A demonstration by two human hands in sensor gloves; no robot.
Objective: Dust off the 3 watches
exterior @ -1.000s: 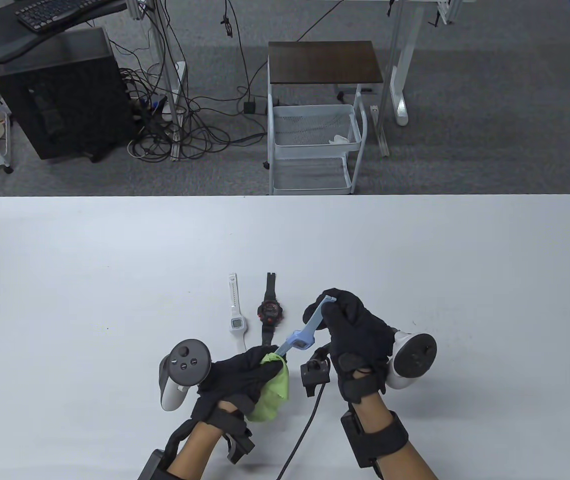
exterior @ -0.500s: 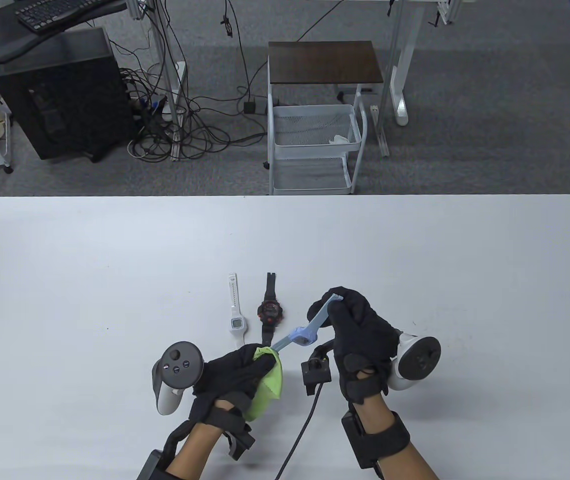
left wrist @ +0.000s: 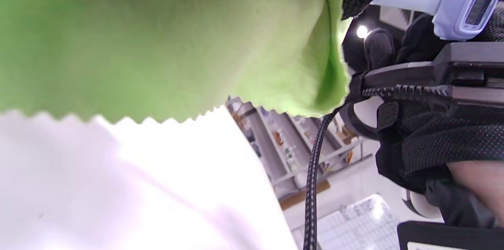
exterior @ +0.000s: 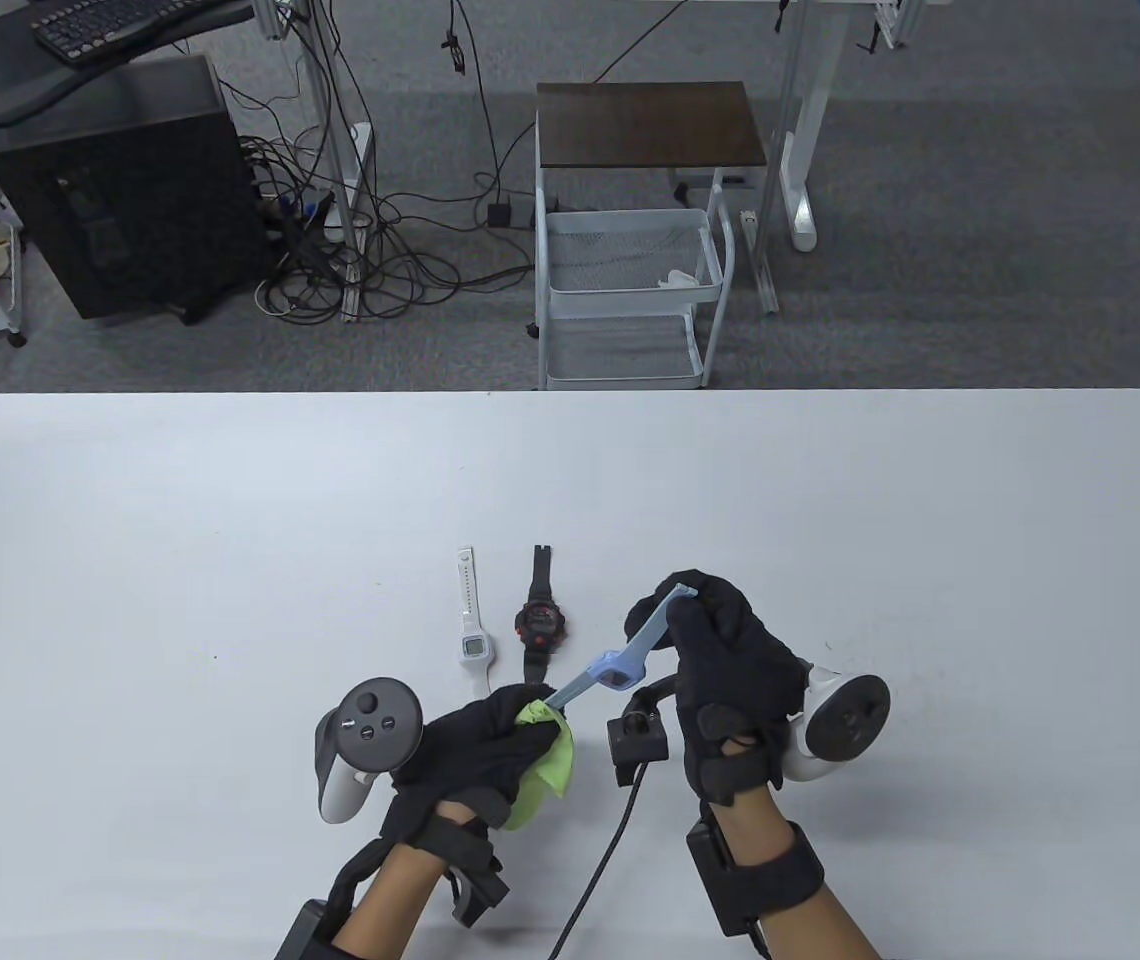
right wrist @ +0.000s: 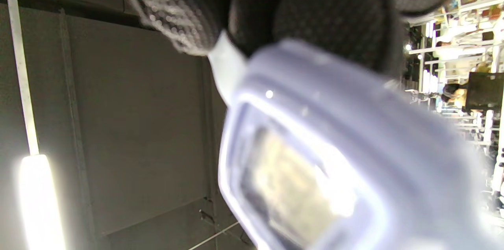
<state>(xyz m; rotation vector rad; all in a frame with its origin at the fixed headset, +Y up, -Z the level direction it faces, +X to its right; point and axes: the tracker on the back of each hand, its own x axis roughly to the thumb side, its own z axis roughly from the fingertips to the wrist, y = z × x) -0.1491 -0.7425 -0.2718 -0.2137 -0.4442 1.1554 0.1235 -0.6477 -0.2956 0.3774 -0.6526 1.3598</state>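
My right hand (exterior: 725, 650) pinches the far strap end of the pale blue plastic digital watch (exterior: 618, 668), holding it slanted above the white tabletop (exterior: 830, 500). My left hand (exterior: 475, 745) is clenched around a bunched lime-green cleaning cloth (exterior: 545, 755), which wraps the watch's near strap end (in the left wrist view the cloth fills most of the frame). The white rectangular-faced watch (exterior: 472, 640) and the black watch with a red-ringed dial (exterior: 539, 622) lie flat side by side, just beyond my left hand, apart from each other.
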